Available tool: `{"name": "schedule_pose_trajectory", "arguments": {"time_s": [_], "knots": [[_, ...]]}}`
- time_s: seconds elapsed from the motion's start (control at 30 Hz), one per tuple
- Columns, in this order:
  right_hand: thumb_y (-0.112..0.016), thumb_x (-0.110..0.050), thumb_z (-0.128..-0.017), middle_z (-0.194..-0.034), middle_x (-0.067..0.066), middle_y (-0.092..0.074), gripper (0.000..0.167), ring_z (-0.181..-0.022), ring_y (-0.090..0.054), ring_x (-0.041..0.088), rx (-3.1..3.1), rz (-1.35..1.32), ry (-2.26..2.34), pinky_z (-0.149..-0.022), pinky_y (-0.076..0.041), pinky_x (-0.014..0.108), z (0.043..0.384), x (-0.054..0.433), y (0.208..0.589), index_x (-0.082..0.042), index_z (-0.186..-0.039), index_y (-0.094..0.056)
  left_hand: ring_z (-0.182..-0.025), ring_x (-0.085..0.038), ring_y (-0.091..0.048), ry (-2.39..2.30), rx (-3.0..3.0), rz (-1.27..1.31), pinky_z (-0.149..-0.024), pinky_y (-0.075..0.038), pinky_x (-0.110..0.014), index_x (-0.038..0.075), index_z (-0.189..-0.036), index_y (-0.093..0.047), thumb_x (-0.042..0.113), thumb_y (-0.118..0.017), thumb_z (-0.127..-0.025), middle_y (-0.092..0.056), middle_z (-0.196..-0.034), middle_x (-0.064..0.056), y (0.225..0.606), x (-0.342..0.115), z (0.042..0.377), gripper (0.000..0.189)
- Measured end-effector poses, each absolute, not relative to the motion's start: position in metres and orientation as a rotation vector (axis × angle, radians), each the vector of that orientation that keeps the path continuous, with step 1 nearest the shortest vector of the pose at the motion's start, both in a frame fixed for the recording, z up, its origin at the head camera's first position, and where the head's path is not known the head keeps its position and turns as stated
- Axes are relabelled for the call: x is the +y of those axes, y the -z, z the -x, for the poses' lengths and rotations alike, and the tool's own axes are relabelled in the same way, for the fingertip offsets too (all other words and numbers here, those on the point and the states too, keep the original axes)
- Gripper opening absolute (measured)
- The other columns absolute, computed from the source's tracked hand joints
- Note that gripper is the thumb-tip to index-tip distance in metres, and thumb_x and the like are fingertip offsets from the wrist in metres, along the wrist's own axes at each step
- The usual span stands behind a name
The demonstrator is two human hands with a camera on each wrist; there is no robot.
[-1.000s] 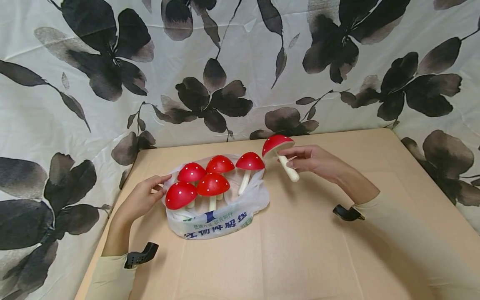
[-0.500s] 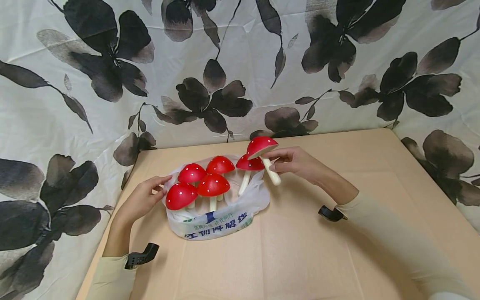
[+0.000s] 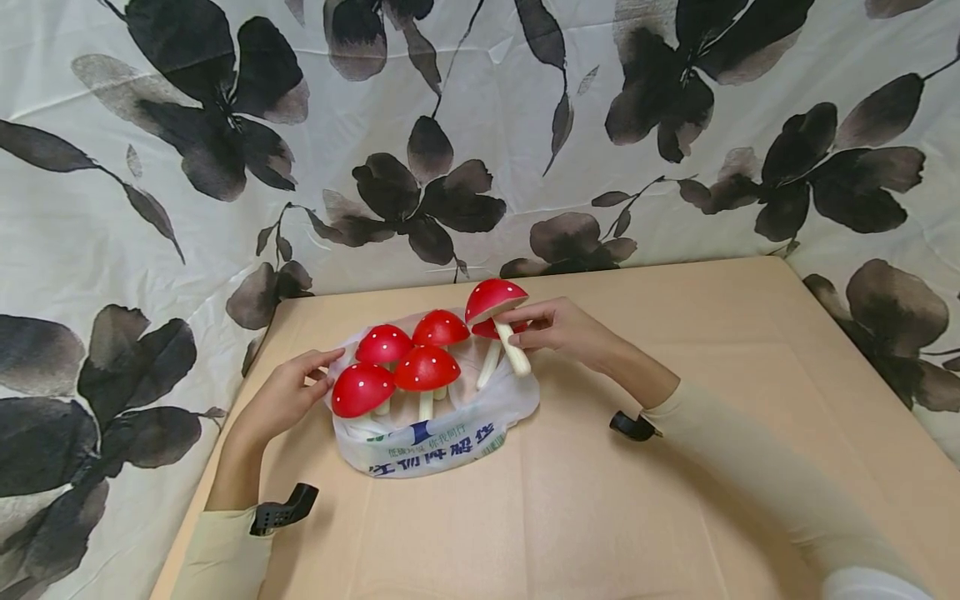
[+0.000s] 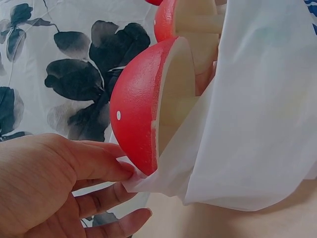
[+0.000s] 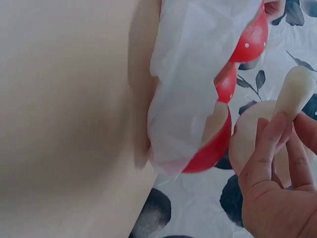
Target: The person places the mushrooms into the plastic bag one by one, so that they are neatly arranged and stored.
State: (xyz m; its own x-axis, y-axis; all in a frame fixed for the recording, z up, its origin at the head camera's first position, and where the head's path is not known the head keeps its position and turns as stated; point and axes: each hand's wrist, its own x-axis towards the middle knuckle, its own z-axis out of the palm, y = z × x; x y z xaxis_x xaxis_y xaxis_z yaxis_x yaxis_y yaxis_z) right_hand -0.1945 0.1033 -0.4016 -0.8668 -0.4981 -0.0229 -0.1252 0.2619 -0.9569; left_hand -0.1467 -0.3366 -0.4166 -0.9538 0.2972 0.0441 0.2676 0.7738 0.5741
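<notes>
My right hand (image 3: 561,329) pinches the pale stem of a red toy mushroom (image 3: 495,298) with white dots. It hangs tilted above the right end of a white plastic bag (image 3: 450,442), partly covering another mushroom (image 3: 489,367) there. Several more red-capped mushrooms (image 3: 425,369) stand in the bag's mouth. At the bag's left side, my left hand (image 3: 288,396) pinches its edge between thumb and index finger; the left wrist view shows this beside a red cap (image 4: 133,106). In the right wrist view, the held stem (image 5: 295,91) points toward the camera.
A tan board-like tabletop (image 3: 600,500) lies under everything. Floral cloth (image 3: 525,192) rises behind it and along both sides. Black bands (image 3: 285,510) sit on both wrists. Dark printed lettering covers the bag's front.
My right hand has carried its mushroom leftward and slightly down, from beside the bag to over its right end. My left hand and the bag have stayed put.
</notes>
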Motion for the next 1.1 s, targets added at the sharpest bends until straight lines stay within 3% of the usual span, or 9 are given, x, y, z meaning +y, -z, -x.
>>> {"name": "schedule_pose_trajectory", "arguments": {"time_s": [0.13, 0.4, 0.6, 0.8, 1.0, 1.1], "knots": [[-0.072, -0.012, -0.093, -0.123, 0.007, -0.069, 0.036, -0.1, -0.064, 0.03, 2.19, 0.587, 1.654, -0.089, -0.057, 0.055, 0.195, 0.094, 0.405, -0.013, -0.129, -0.071, -0.102, -0.034, -0.061, -0.934, 2.913, -0.468, -0.073, -0.054, -0.02, -0.003, -0.141, -0.057, -0.004, -0.063, -0.093, -0.066, -0.113, -0.017, 0.415, -0.336, 0.147, 0.048], [-0.065, -0.008, -0.098, -0.134, 0.009, -0.065, 0.041, -0.109, -0.062, 0.031, 2.141, 0.652, 1.653, -0.088, -0.058, 0.047, 0.194, 0.083, 0.409, -0.009, -0.139, -0.063, -0.101, -0.034, -0.063, -0.954, 2.913, -0.485, -0.073, -0.054, -0.02, -0.004, -0.139, -0.058, -0.006, -0.064, -0.092, -0.067, -0.115, -0.019, 0.413, -0.335, 0.146, 0.047], [-0.062, -0.006, -0.098, -0.138, 0.012, -0.06, 0.043, -0.118, -0.06, 0.033, 2.1, 0.69, 1.623, -0.094, -0.056, 0.049, 0.189, 0.077, 0.41, -0.006, -0.141, -0.061, -0.102, -0.035, -0.063, -0.954, 2.909, -0.489, -0.074, -0.054, -0.02, -0.003, -0.14, -0.057, -0.005, -0.064, -0.093, -0.066, -0.115, -0.019, 0.414, -0.336, 0.146, 0.047], [-0.063, -0.005, -0.096, -0.133, 0.015, -0.061, 0.041, -0.12, -0.059, 0.038, 2.094, 0.699, 1.59, -0.095, -0.055, 0.049, 0.185, 0.074, 0.414, -0.003, -0.137, -0.062, -0.102, -0.035, -0.063, -0.957, 2.913, -0.483, -0.074, -0.054, -0.02, -0.002, -0.14, -0.057, -0.005, -0.063, -0.093, -0.066, -0.116, -0.018, 0.417, -0.337, 0.146, 0.048], [-0.065, -0.007, -0.096, -0.129, 0.014, -0.063, 0.037, -0.124, -0.054, 0.03, 2.118, 0.823, 1.46, -0.094, -0.056, 0.046, 0.184, 0.075, 0.414, -0.004, -0.132, -0.066, -0.104, -0.036, -0.062, -0.964, 2.908, -0.476, -0.074, -0.054, -0.021, -0.002, -0.141, -0.057, -0.004, -0.063, -0.094, -0.065, -0.117, -0.019, 0.418, -0.338, 0.145, 0.047], [-0.066, -0.011, -0.096, -0.121, 0.013, -0.069, 0.03, -0.114, -0.058, 0.026, 2.197, 0.809, 1.351, -0.088, -0.058, 0.038, 0.184, 0.078, 0.409, -0.004, -0.126, -0.07, -0.105, -0.036, -0.061, -0.958, 2.901, -0.462, -0.074, -0.055, -0.021, -0.001, -0.142, -0.056, -0.003, -0.063, -0.094, -0.065, -0.119, -0.019, 0.417, -0.338, 0.145, 0.048]]}}
